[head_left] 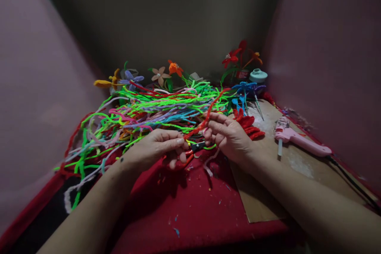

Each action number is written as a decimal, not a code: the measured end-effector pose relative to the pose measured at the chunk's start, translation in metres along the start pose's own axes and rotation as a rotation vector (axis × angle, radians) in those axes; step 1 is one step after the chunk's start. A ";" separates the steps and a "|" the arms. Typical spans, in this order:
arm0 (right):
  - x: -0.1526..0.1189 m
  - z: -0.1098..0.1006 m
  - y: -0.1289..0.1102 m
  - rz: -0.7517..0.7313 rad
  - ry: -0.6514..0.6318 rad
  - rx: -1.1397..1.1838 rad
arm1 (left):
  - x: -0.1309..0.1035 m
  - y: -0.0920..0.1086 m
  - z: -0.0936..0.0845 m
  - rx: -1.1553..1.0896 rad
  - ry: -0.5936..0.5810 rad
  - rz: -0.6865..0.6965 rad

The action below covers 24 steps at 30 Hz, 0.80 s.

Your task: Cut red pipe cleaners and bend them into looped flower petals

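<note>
A red pipe cleaner (212, 105) runs between my two hands, its free end rising past the right fingers. My left hand (163, 145) pinches its lower end between thumb and forefinger. With its fingertips, my right hand (224, 133) grips the same stem farther up. Beneath the hands lies a pair of scissors (197, 147) with orange-red handles, partly covered by the left fingers; I cannot tell whether those fingers touch it. Behind the hands spreads a large heap of pipe cleaners (166, 103) in green, purple, pink and blue. Red looped petals (248, 125) rest just beyond my right hand.
A pink glue gun (300, 139) lies on a brown board (268, 202) at the right, its cord trailing to the edge. Pipe-cleaner flowers (160, 75) stand along the back, near a light-blue lid (258, 75). Small scraps dot the red cloth (208, 222).
</note>
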State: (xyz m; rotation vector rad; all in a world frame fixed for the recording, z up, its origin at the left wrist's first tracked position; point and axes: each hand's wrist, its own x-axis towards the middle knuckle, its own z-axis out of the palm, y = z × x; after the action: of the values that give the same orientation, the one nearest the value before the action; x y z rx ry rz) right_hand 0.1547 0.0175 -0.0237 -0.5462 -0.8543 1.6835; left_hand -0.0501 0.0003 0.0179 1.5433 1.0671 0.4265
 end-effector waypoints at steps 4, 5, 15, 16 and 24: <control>-0.007 0.002 0.006 0.070 -0.094 -0.119 | 0.001 0.002 0.010 -0.004 -0.036 -0.019; -0.008 0.002 0.008 0.079 -0.108 -0.133 | 0.001 0.002 0.013 0.000 -0.046 -0.024; -0.004 -0.003 0.011 0.018 -0.017 -0.180 | 0.004 0.000 0.023 -0.193 0.036 0.029; -0.004 -0.003 0.012 0.016 -0.013 -0.184 | 0.004 0.001 0.025 -0.208 0.055 0.029; -0.009 0.001 0.012 0.071 -0.028 -0.208 | 0.007 0.005 0.036 -0.184 0.160 0.030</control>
State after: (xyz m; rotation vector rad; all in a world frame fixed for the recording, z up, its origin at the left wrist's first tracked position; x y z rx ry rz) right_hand 0.1491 0.0074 -0.0328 -0.7033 -1.0484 1.6799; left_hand -0.0173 -0.0151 0.0107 1.3812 1.0960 0.6601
